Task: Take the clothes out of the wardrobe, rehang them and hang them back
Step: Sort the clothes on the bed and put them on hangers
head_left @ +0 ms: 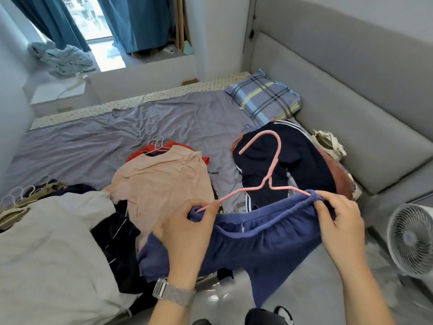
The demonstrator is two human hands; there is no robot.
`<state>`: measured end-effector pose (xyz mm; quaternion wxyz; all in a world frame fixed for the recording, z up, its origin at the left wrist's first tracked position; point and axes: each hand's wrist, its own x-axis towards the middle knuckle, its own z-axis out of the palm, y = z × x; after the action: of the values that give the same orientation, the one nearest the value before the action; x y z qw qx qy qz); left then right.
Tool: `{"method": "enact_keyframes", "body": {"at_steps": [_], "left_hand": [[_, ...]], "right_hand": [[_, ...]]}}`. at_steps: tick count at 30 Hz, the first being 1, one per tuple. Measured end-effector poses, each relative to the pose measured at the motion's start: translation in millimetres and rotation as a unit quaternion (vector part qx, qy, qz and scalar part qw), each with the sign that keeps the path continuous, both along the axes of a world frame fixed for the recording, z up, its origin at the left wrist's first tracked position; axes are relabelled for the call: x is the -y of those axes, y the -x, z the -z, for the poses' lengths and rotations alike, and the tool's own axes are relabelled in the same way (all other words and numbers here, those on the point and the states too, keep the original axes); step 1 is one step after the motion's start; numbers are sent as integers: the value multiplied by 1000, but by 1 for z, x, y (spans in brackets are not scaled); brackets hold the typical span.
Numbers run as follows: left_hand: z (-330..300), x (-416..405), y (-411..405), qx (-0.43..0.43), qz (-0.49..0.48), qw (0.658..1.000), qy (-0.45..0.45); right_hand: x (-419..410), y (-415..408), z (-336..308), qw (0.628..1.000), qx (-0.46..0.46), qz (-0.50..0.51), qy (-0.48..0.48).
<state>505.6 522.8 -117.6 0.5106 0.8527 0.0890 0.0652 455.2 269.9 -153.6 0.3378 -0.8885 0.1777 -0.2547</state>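
Gripping soft blue shorts at the gathered waistband, both hands' fingers clench over a thin pink hanger.

A plaid pillow lay at the head of the bed. A white fan stood on the floor beside it. Blue curtains hung at the window.

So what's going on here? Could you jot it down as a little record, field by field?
Setting: bed with a wrinkled lilac sheet, clothes spread over it
Being handled: blue-purple soft fabric garment with a gathered waistband
Hanger: thin pink wire hanger, its ends at the waistband
Left hand: pinches the waistband and the hanger's left end
Right hand: pinches the waistband's right side
Nearby: peach t-shirt on a white hanger, plaid pillow, white round fan
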Motion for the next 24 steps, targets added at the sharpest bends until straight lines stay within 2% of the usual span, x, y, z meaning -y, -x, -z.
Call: {"method": "enact_keyframes", "body": {"at_steps": [5,10,14,16,18,21,24], "left_hand": [[-8,112,-8,-1,29,1000,12],[-18,200,-29,17,72,996,45],[-17,214,-68,9,82,993,82],[-11,214,-92,10,95,993,66],[-4,213,-116,-19,155,987,39],[9,213,-152,-113,267,957,11],[17,217,-190,-127,317,938,-51]], "right_hand": [[106,-2,-19,999,24,35,23],[206,-15,-48,998,2,38,51],[234,-67,-65,997,33,-21,69],[239,-96,-58,997,37,-35,61],[244,-123,-45,997,32,-41,57],[261,-162,-30,996,-9,-55,69],[283,-198,-32,991,-49,-69,105]]}}
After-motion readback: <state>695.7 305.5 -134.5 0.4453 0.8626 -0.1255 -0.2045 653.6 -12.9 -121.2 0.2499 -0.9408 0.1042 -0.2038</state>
